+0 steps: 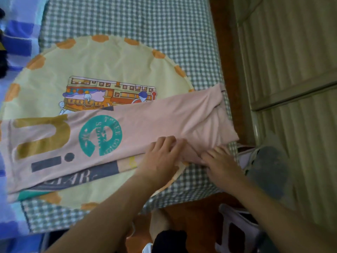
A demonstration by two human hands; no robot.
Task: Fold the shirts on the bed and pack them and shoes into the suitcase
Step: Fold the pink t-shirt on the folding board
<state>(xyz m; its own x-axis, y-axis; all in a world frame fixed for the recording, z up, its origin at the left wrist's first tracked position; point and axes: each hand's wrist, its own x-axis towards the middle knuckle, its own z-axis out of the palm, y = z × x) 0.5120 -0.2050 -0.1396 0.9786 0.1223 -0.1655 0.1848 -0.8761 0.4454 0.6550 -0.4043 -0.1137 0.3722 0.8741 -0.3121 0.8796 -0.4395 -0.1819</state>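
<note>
Pink shirt [127,136], folded into a long strip on the bed [127,19], lay beneath both hands: left hand [160,157] and right hand [218,161] pressed open-palmed; crosswise folding likely came next.

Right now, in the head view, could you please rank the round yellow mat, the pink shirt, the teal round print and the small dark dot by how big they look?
1. Round yellow mat, partly covered
2. Pink shirt, folded into a long strip
3. Teal round print
4. Small dark dot
</note>
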